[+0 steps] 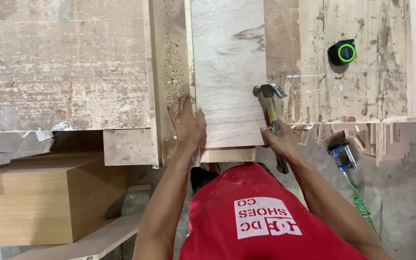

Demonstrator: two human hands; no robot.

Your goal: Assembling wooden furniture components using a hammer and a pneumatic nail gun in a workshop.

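Note:
A pale wooden board (228,67) lies lengthwise on a worn workbench (63,62). My left hand (188,123) presses flat on the board's left edge near its front end, fingers spread. My right hand (278,139) grips the yellow and blue handle of a claw hammer (269,103). The hammer's steel head sits just off the board's right edge, raised a little above the bench. A second, thinner wooden piece (227,155) shows under the board's front end.
A black and green tape measure (342,52) rests on the bench at the right. A blue pneumatic tool (343,156) with a green coiled hose lies on the floor. Wood offcuts (362,137) lie beneath the bench edge. A brown cabinet box (44,197) stands at left.

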